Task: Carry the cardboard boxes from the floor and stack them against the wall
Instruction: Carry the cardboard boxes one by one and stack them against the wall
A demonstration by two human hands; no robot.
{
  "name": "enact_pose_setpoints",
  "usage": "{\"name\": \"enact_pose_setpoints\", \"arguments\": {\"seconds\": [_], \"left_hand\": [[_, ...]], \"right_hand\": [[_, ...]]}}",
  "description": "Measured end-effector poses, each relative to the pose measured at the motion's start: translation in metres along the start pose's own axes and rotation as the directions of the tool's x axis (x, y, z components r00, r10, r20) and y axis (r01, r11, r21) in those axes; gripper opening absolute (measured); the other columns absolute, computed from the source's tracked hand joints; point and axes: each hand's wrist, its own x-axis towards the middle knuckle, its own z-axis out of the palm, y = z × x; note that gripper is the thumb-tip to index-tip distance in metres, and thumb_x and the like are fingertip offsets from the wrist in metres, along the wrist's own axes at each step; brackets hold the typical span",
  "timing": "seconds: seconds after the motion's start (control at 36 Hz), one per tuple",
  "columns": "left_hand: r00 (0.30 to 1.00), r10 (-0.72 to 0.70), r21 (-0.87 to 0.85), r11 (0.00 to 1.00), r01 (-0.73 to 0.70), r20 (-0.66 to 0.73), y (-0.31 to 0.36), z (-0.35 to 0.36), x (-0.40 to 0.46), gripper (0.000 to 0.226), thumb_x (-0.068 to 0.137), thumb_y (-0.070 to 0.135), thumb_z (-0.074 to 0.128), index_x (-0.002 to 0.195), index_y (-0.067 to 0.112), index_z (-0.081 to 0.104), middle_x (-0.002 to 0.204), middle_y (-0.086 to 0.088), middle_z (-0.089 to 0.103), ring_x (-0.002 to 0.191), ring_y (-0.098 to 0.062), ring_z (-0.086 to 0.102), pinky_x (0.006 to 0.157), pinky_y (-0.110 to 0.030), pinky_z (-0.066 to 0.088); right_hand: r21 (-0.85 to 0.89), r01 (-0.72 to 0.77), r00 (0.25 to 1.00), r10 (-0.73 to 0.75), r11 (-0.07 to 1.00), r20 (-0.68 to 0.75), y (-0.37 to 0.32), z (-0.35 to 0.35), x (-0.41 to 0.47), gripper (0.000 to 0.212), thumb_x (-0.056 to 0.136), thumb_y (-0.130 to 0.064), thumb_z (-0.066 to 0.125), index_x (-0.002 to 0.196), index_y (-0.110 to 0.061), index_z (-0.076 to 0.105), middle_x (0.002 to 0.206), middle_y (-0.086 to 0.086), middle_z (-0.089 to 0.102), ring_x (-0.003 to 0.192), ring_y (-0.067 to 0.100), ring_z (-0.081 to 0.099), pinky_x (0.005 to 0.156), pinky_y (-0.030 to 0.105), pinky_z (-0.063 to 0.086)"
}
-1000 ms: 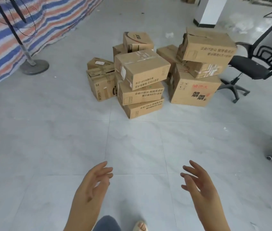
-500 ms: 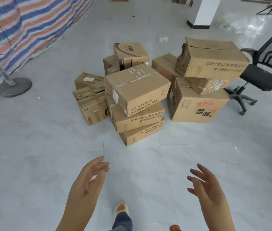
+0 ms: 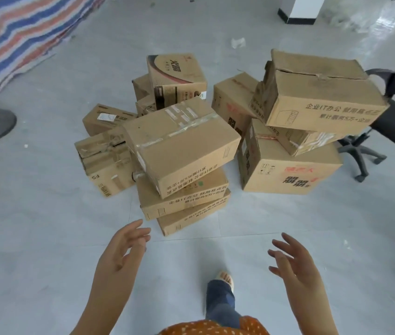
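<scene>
- Pile of cardboard boxes [image 3: 227,141] sits on the grey tiled floor [image 3: 34,226], a few stacked three high, nowhere near a wall.
- Left hand [image 3: 125,247] is out in front, fingers loose and spread, holding nothing, just short of the nearest stack.
- Right hand [image 3: 293,262] same deal, empty, fingers apart.
- Office chair [image 3: 385,122] right beside the boxes, striped tarp [image 3: 17,32] off to the left.

**Both hands out, holding nothing**

We hold both bare forearms out ahead at waist height. Our left hand [image 3: 125,247] has relaxed, slightly bent fingers, palm turned inward. Our right hand [image 3: 293,264] mirrors it with fingers spread. One leg, in blue denim, is stepped forward between them, foot in a sandal.
</scene>
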Motion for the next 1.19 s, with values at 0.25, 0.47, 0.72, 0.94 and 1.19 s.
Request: {"name": "enact_pose_setpoints", "arguments": {"seconds": [0.25, 0.47, 0.72, 0.94, 1.19], "left_hand": [[0.993, -0.078, -0.016, 0.997, 0.077, -0.093, 0.037, 0.092, 0.083, 0.035, 0.074, 0.033, 0.050, 0.107, 0.033, 0.061, 0.097, 0.020, 0.069, 0.095, -0.003, 0.064, 0.097, -0.046, 0.049], [0.972, -0.110, 0.023, 0.993, 0.117, -0.207, 0.041, 0.107, 0.172, 0.032, 0.063, 0.060, 0.049, 0.093, 0.058, 0.060, 0.100, 0.018, 0.069, 0.104, -0.016, 0.063, 0.095, -0.048, 0.049], [0.944, -0.216, 0.005, 0.975, 0.224, -0.249, 0.025, 0.111, 0.314, 0.024, 0.072, 0.046, 0.051, 0.088, 0.061, 0.060, 0.104, 0.012, 0.069, 0.104, -0.016, 0.064, 0.098, -0.046, 0.048], [0.861, -0.351, 0.067, 0.914, 0.401, -0.368, -0.042, 0.108, 0.409, 0.024, 0.095, 0.019, 0.053, 0.117, 0.027, 0.056, 0.106, 0.003, 0.066, 0.107, -0.025, 0.059, 0.100, -0.048, 0.045], [0.520, -0.668, -0.103, 0.661, 0.744, -0.532, -0.132, 0.140, 0.446, 0.044, 0.097, 0.034, 0.047, 0.131, 0.005, 0.051, 0.124, -0.010, 0.057, 0.112, -0.031, 0.053, 0.096, -0.042, 0.040]], "right_hand": [[-0.109, 0.051, 0.987, -0.033, 0.993, 0.159, -0.040, -0.020, 0.177, 0.036, 0.094, -0.010, 0.054, 0.109, -0.042, 0.054, 0.110, -0.013, 0.066, 0.097, 0.008, 0.065, 0.079, 0.027, 0.055], [-0.158, 0.070, 0.969, -0.030, 0.985, 0.244, -0.057, 0.029, 0.297, 0.032, 0.095, -0.011, 0.054, 0.119, -0.032, 0.054, 0.112, -0.014, 0.064, 0.095, 0.007, 0.065, 0.080, 0.025, 0.055], [-0.251, 0.043, 0.959, 0.030, 0.967, 0.283, -0.073, 0.096, 0.429, 0.029, 0.096, -0.015, 0.052, 0.120, -0.031, 0.051, 0.110, -0.012, 0.063, 0.103, 0.015, 0.062, 0.083, 0.028, 0.056], [-0.428, 0.010, 0.905, 0.174, 0.904, 0.388, -0.033, 0.160, 0.554, 0.030, 0.094, -0.025, 0.052, 0.124, -0.023, 0.053, 0.107, -0.008, 0.061, 0.099, 0.014, 0.057, 0.087, 0.037, 0.049], [-0.662, -0.064, 0.888, 0.345, 0.746, 0.303, 0.045, 0.202, 0.659, 0.045, 0.099, -0.030, 0.046, 0.140, -0.011, 0.044, 0.136, 0.009, 0.053, 0.118, 0.026, 0.051, 0.096, 0.036, 0.038]]}}
